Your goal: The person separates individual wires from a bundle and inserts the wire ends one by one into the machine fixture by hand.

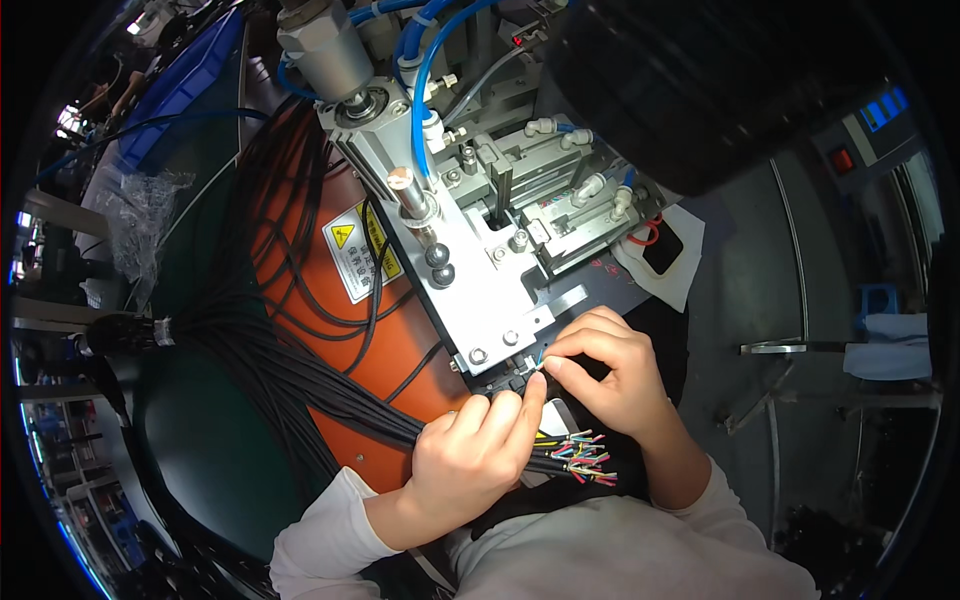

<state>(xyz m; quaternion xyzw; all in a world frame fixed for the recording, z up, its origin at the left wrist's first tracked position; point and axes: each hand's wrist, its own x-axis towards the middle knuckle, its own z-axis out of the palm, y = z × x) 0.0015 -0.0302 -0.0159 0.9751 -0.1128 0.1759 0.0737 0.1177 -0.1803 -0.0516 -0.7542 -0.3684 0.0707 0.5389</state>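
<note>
At the front edge of the machine (pixel 480 290), a thin wire (pixel 541 356) is pinched between thumb and forefinger of the right hand (pixel 612 375), the tips being closed together. The left hand (pixel 475 450) is placed just beside, its fingers curled and its forefinger extended close to the right fingertips; whether anything is gripped by it cannot be told, as its thumb is largely hidden. The wire is located under the machine's front corner. A bundle of black cables (pixel 320 372) is laid across the orange base (pixel 375 455) and passes beneath the left hand; the multicoloured ends (pixel 585 460) are exposed below the right hand. A warning label (pixel 352 262) is affixed to the base. Blue tubes (pixel 416 110) are connected to the machine. A white sheet (pixel 685 235) is noted at right, with a black object (pixel 661 254) on it.
</note>
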